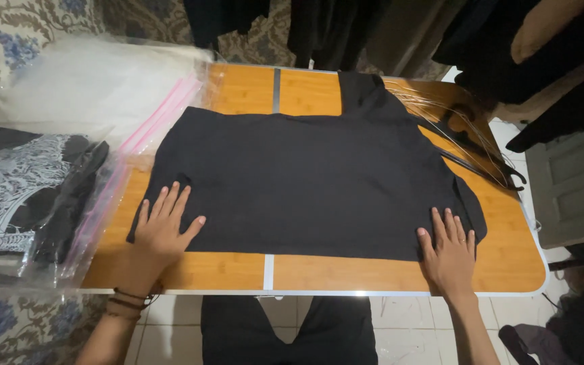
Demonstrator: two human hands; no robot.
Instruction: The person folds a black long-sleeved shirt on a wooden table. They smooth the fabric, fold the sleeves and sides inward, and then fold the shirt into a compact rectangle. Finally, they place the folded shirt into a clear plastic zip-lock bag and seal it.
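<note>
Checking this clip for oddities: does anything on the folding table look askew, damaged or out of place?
Nothing looks damaged or spilled. The black garment lies flat under the left hand and right hand, though one part sticks out past its far edge. The clear zip bags overhang the table's left side, and black hangers lie loosely at the right.

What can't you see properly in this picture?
All in the head view:
- The table top's middle: the black garment covers it.
- The garment's underside: it lies flat, with the left hand and right hand pressing on it.
- The bagged clothes: cut off by the left edge.
- The hanging dark clothes: cut off by the top edge.
</note>
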